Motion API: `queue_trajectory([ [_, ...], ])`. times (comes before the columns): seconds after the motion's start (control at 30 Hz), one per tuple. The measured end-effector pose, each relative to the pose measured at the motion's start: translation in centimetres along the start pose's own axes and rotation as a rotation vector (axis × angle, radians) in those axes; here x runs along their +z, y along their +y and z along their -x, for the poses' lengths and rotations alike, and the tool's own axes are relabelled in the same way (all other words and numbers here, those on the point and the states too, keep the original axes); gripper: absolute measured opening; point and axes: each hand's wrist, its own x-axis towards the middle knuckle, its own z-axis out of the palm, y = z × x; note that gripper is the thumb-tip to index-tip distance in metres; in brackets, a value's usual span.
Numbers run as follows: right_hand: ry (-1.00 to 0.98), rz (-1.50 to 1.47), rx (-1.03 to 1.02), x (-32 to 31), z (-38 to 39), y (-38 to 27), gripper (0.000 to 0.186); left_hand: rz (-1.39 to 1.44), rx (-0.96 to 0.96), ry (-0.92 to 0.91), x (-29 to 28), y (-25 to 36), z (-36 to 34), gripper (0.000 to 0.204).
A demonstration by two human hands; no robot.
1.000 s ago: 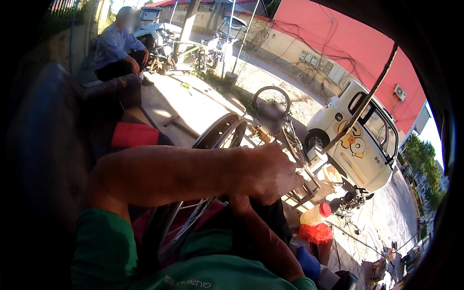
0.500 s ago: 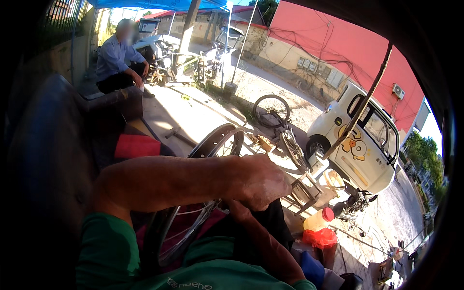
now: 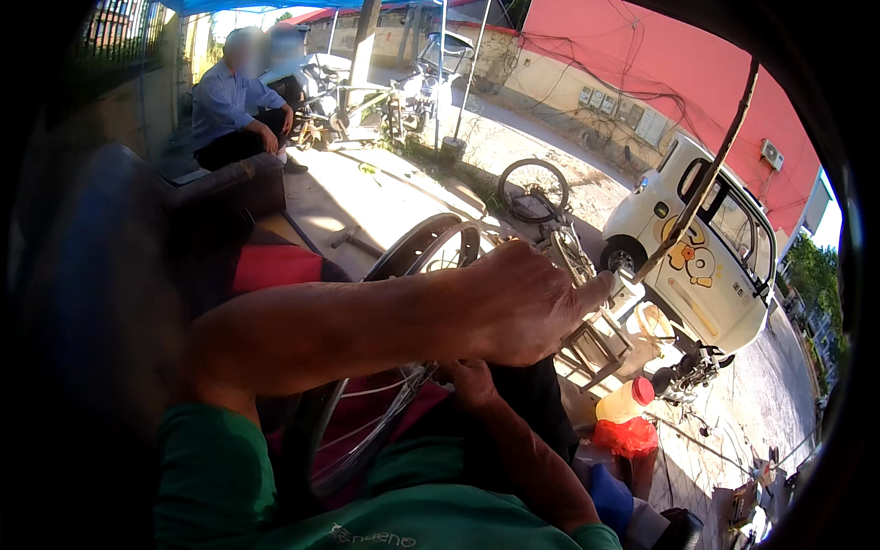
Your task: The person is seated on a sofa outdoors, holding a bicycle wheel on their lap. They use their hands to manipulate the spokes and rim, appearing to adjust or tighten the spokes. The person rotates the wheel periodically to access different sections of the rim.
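Observation:
A spoked bicycle wheel (image 3: 327, 449) leans upright across my lap, its middle part hidden behind my left forearm. My left hand (image 3: 532, 307) is above the wheel's right side, back of the hand upward. Its thumb points out to the right, while the fingers curl underneath, and whatever they hold is hidden. Lower down, my right hand (image 3: 471, 383) is beside the wheel where the spokes run together. Its fingers look bent, but the left wrist and forearm cover most of them, so what they grip does not show.
A red cloth or pad (image 3: 275, 268) lies beyond my left forearm. To the right are a wooden stool frame (image 3: 600, 353), a yellowish red-lidded jar (image 3: 626, 401) and a red plastic bag (image 3: 627, 438). Farther off are a bicycle (image 3: 534, 191), a white van (image 3: 701, 247) and a seated person (image 3: 225, 110).
My left hand has moved slightly up and to the right, and its thumb now stretches out. My right hand stays beside the wheel. The whole view has shifted a little.

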Motion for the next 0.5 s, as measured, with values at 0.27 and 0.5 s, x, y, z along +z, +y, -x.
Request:
queue_trajectory([
  [0.27, 0.062, -0.285, 0.143, -0.6, 1.4, -1.2, 0.016, 0.055, -0.026, 0.252, 0.1, -0.4, -1.1, 0.066],
  [0.5, -0.001, -0.308, 0.14, -0.2, 1.1, -2.1, 0.014, 0.027, 0.051, 0.01, 1.3, -1.6, -0.7, 0.062],
])
